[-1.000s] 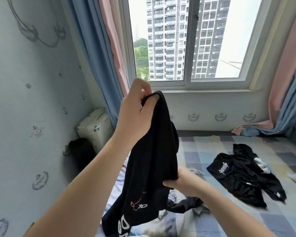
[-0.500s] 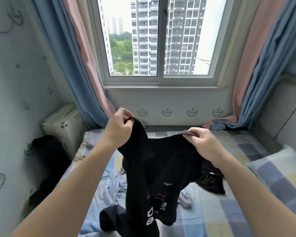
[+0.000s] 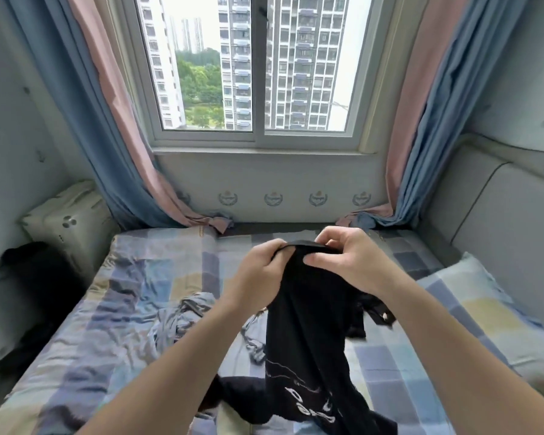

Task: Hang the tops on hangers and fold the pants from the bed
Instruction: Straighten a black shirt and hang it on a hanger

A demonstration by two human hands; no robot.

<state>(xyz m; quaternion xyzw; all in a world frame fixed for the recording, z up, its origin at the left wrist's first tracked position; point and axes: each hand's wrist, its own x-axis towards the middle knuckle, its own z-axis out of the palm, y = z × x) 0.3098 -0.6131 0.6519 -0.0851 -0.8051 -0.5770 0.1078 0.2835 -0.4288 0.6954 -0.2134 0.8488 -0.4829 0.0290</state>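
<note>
My left hand [image 3: 259, 271] and right hand [image 3: 347, 262] pinch top edge of black garment [image 3: 308, 328], hanging over bed [image 3: 132, 296]. I think step: finding its shape. Next: spread wide, see if top or pants.

The bed [image 3: 123, 309] ran up to the wall below the window [image 3: 258, 73]. A pillow [image 3: 484, 309] lay on its right side, against the headboard [image 3: 500, 215]. A suitcase [image 3: 66, 221] stood left of the bed's far corner. The held garment [image 3: 311, 324] hung over the bed's middle from the left hand [image 3: 258, 274] and right hand [image 3: 349, 262], which were close together. A crumpled garment [image 3: 182, 321] lay on the bed to its left, and a second garment [image 3: 374, 312] lay behind it to the right.
</note>
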